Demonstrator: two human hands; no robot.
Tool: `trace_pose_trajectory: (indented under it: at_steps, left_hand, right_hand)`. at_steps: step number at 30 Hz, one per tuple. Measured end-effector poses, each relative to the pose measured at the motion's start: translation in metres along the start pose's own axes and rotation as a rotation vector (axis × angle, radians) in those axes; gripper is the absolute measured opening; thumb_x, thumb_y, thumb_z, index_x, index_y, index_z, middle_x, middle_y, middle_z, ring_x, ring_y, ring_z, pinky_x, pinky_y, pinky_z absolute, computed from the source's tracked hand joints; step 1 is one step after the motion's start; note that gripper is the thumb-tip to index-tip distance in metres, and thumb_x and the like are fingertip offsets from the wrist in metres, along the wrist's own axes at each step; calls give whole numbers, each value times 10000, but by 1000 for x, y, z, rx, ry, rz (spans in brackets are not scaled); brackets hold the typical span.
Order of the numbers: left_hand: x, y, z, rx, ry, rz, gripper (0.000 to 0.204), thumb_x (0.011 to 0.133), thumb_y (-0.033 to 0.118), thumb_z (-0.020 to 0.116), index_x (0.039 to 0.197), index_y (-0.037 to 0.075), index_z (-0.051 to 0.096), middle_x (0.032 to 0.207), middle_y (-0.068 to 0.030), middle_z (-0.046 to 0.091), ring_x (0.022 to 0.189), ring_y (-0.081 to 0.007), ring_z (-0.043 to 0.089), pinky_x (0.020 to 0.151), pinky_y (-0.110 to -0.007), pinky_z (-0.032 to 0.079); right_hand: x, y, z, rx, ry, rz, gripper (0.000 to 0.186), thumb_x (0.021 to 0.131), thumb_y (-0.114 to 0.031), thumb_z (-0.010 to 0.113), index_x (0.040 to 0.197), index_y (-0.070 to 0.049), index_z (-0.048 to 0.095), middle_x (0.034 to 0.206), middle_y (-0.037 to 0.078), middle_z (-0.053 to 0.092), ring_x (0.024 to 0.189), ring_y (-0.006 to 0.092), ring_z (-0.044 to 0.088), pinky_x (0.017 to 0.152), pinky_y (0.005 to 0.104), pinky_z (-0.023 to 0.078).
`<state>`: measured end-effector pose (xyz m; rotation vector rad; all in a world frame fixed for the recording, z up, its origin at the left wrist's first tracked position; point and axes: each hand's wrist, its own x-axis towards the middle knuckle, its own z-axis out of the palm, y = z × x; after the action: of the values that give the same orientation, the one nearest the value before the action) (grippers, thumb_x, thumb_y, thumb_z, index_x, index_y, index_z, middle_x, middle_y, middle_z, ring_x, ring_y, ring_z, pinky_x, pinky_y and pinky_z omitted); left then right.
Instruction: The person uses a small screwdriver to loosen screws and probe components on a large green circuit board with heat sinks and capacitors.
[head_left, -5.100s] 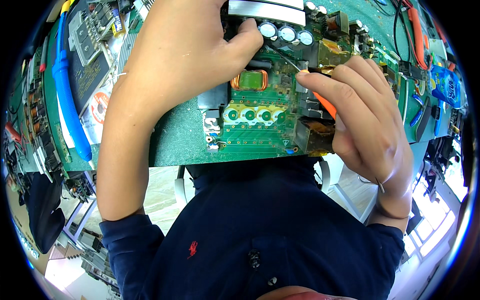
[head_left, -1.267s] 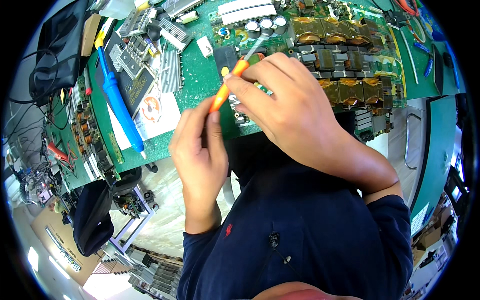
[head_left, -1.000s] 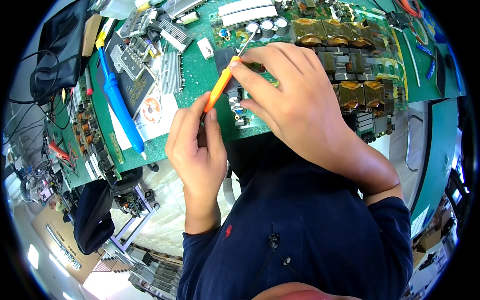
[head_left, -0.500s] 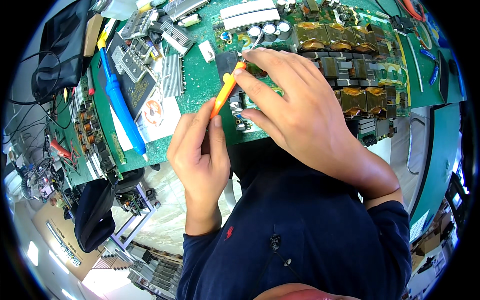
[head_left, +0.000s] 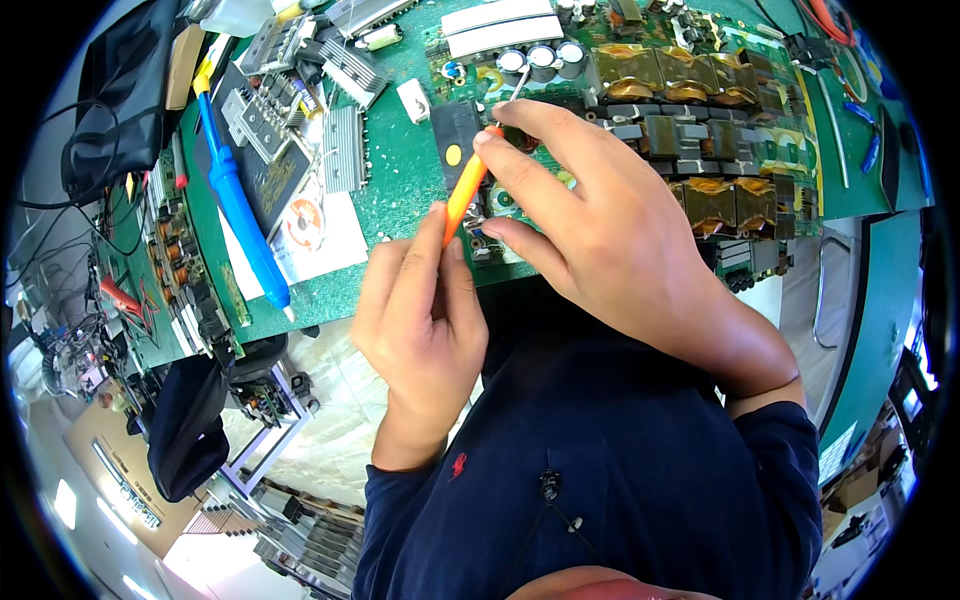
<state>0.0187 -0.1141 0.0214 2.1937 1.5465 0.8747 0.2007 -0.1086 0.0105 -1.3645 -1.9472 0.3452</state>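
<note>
A screwdriver (head_left: 464, 197) with an orange handle slants over the green circuit board (head_left: 789, 147). My left hand (head_left: 418, 325) is closed around the rear of that handle, palm side showing. At the handle's front, the index and middle fingertips of my right hand (head_left: 615, 215) close about its neck, while the thumb stands apart. The thin metal shaft (head_left: 519, 84) reaches past my fingers toward silver-topped round capacitors (head_left: 541, 57). Just left of the handle sits a black block (head_left: 455, 125) with a yellow dot. What the tip touches cannot be made out.
To the left, a blue desoldering pump (head_left: 240, 205) lies across white paper (head_left: 340, 235). Finned heat sinks (head_left: 345, 150) and a small white block (head_left: 413, 101) are near the board. Amber-wrapped transformers (head_left: 708, 204) rise from its right part. Blue-handled pliers (head_left: 870, 150) lie at the far right.
My left hand and the handle's rear end have shifted right and slightly toward me. The screwdriver stands a little steeper, baring the yellow dot beside it. My right hand has moved slightly right.
</note>
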Motion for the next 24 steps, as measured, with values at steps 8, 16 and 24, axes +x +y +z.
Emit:
trace_pose_trajectory:
  at_steps: [8,16,24]
  left_hand:
    - [-1,5,1,-30,0,20,308,863,-106,729,1168,-66,721,789,-109,608,593,-190,573,537,-306,465]
    - [-2,11,1,-92,-31,-20,283,867,-103,726,1145,-69,688,775,-108,575,575,-186,553,518,-315,450]
    - [-11,20,16,-127,9,71,324,859,-122,716,1174,-88,653,803,-144,549,603,-258,572,516,-347,456]
  right_hand:
    - [2,7,-10,17,-71,-39,518,814,-164,831,1282,-17,665,1328,161,651,1149,355,670,930,419,564]
    - [39,34,-61,-314,-87,-65,369,825,-166,838,1159,-43,740,1103,112,718,981,272,697,861,370,553]
    - [64,35,-79,-331,-408,-105,337,870,-186,763,1134,3,670,1013,150,620,962,324,619,858,418,498]
